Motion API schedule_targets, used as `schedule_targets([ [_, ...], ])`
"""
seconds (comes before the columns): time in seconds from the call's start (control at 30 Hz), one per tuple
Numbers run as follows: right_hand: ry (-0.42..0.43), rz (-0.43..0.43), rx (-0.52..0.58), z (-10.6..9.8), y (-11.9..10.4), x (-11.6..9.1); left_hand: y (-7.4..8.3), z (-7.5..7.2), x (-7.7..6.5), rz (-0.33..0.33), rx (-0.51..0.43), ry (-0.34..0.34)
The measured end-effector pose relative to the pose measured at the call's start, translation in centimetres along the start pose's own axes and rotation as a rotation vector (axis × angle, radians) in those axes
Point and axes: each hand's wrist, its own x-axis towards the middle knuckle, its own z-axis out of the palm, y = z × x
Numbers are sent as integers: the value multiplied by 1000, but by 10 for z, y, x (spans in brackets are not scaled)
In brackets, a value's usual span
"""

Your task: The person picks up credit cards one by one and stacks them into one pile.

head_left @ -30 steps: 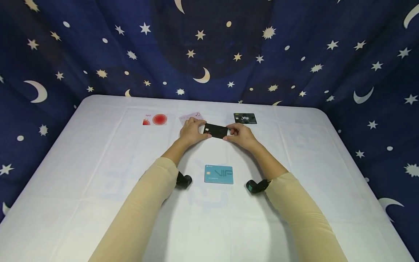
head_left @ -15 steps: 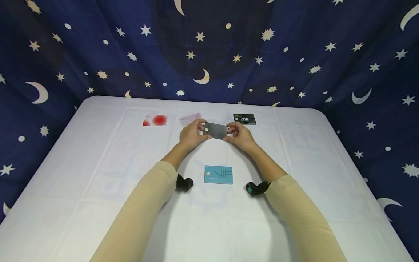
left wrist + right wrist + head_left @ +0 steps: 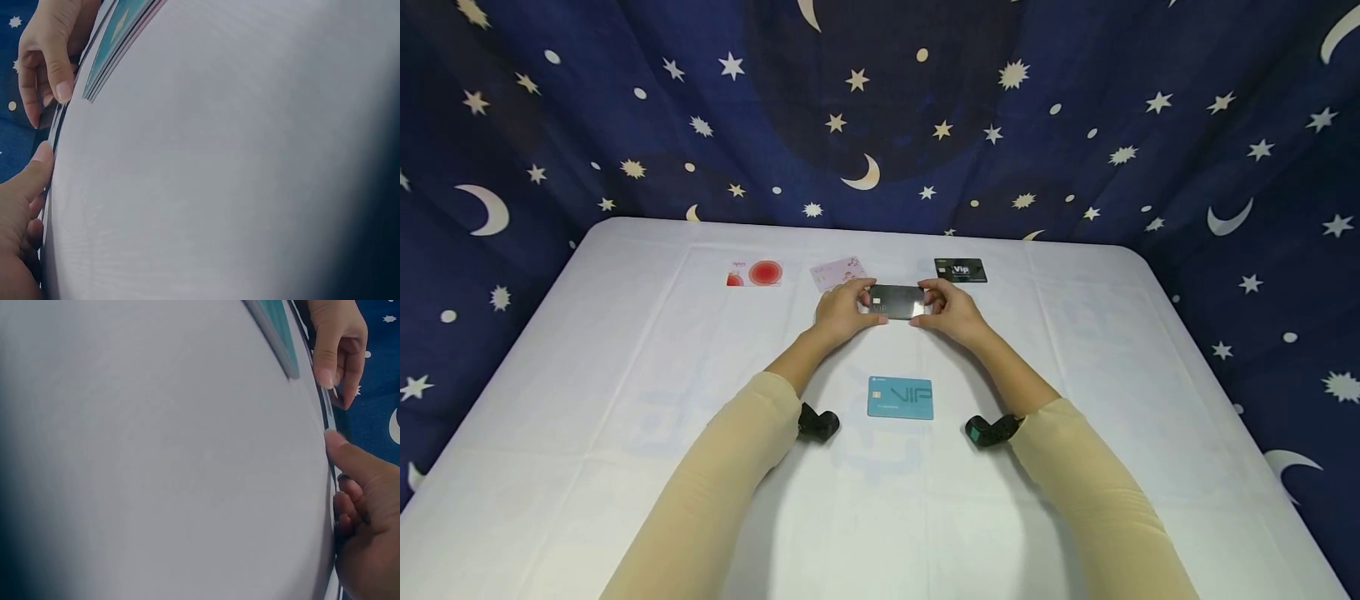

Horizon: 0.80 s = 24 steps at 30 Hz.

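Card (image 3: 895, 302) between left grip (image 3: 841, 312), right grip (image 3: 953, 312)

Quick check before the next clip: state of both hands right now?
Left hand: holding the dark VIP card by its left end.
Right hand: holding that dark VIP card by its right end.

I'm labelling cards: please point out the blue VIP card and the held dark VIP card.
Blue VIP card (image 3: 900, 397): head view, middle of its face.
Held dark VIP card (image 3: 896, 302): head view, middle of its face.
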Motion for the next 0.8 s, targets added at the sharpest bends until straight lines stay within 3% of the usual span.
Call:
schedule_targets([
  [0.47, -67, -50, -28, -6, 3, -7, -11, -6, -6, 136, -122, -32],
  [0.8, -102, -28, -78, -11, -6, -18, -9, -10, -14, 156, -110, -66],
])
